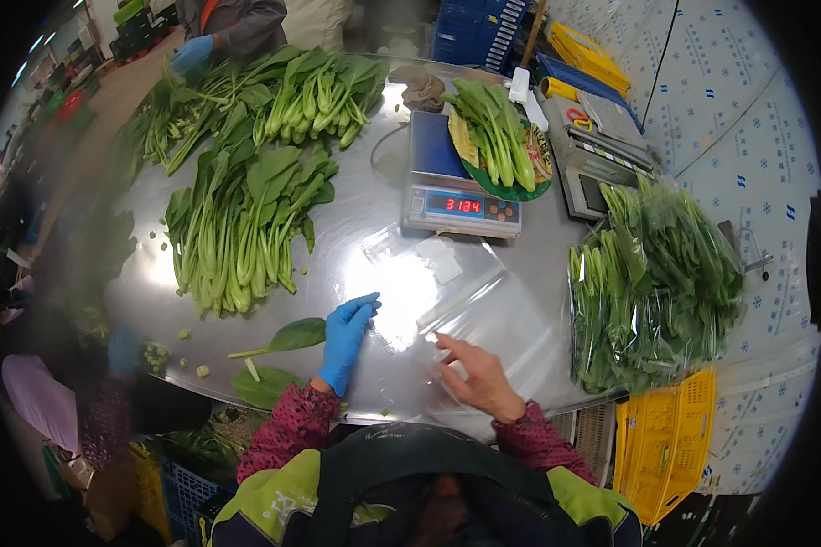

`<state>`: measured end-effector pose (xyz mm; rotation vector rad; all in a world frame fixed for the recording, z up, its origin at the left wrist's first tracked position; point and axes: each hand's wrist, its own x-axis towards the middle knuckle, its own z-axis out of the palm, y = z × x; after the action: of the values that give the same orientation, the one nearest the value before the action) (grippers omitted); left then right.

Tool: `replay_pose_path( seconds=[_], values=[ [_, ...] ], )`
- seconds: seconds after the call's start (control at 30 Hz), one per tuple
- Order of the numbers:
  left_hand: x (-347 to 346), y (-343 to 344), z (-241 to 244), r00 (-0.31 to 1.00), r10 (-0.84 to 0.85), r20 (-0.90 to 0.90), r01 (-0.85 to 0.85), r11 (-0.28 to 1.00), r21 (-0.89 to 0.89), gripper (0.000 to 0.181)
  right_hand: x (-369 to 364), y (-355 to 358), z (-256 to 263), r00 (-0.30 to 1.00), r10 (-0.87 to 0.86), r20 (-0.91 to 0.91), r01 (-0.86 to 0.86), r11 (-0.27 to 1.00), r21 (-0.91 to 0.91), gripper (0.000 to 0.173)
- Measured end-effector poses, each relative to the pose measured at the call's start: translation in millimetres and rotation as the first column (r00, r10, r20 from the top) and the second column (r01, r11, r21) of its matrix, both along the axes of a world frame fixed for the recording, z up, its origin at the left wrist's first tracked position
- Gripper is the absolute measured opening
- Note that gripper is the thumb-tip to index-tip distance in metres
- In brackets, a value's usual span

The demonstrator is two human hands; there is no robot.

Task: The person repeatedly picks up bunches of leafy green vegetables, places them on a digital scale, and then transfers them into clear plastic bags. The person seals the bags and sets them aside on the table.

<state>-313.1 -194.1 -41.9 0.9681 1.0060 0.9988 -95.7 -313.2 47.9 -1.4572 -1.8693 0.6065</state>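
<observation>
My left hand, in a blue glove, is over the metal table at the left edge of clear plastic bags; its thumb and fingers are close together, and whether they pinch plastic is unclear. My bare right hand is over the bags with its fingers apart. A digital scale beyond them carries a bunch of leafy greens on a green and yellow sheet. Piles of greens lie to the left, and bagged greens are at the right. A loose leaf touches my left glove.
A co-worker's gloved hand is at the far left greens; another person is blurred at left. A second device with red-handled scissors stands behind the bagged greens. Yellow crates are below the table's right edge. A crumpled cloth lies behind the scale.
</observation>
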Motion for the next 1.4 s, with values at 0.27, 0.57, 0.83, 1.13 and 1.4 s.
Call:
replay_pose_path(
  seconds=[0.27, 0.57, 0.83, 1.13, 1.4],
  values=[
    [74, 96, 38, 0.992, 0.080, -0.097, -0.056, 0.971, 0.231, 0.030, 201, 84, 22, 0.933, -0.359, 0.037, 0.357, 0.933, 0.053, 0.036],
    [108, 88, 14, 0.823, 0.433, -0.366, -0.241, 0.851, 0.466, 0.025, 363, 250, -27, 0.668, -0.594, -0.449, 0.584, 0.792, -0.179, 0.050],
    [-49, 81, -47, -0.211, 0.675, -0.707, -0.327, 0.633, 0.702, 0.031, 379, 293, -87, 0.635, -0.579, -0.511, 0.550, 0.804, -0.226, 0.045],
    [-69, 111, -38, 0.405, 0.630, -0.662, -0.726, 0.662, 0.187, 0.034, 369, 299, -90, 0.672, -0.519, -0.529, 0.483, 0.848, -0.218, 0.040],
    [120, 108, 126, 0.827, 0.562, 0.006, -0.562, 0.827, 0.004, 0.025, 367, 320, -57, 0.629, -0.519, -0.579, 0.467, 0.848, -0.253, 0.043]
  ],
)
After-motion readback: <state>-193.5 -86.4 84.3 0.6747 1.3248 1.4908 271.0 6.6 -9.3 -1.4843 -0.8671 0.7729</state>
